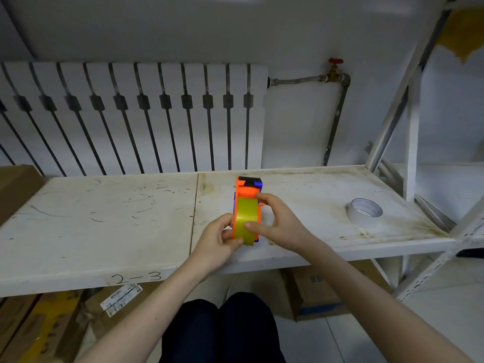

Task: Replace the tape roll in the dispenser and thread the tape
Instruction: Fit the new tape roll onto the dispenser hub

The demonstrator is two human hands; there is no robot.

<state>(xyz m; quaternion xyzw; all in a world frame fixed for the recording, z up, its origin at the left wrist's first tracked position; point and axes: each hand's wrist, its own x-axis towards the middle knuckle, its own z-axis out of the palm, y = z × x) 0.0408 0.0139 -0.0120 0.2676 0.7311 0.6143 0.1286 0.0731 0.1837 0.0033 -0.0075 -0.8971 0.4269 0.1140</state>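
Observation:
An orange and blue tape dispenser [248,189] stands on the white shelf [104,218], near its middle. A yellow-green tape roll [246,216] sits in the dispenser's frame, facing me edge-on. My left hand [218,242] grips the lower left side of the roll and frame. My right hand [277,221] holds the right side, its thumb on the roll's face and a fingertip on the orange top plate. The dispenser's right side is hidden behind my right hand.
An empty white tape core [364,212] lies on the shelf to the right. A radiator [136,116] and a pipe with a red valve [335,72] line the wall behind. Cardboard boxes [314,292] sit under the shelf. A shelf upright [412,142] rises at right.

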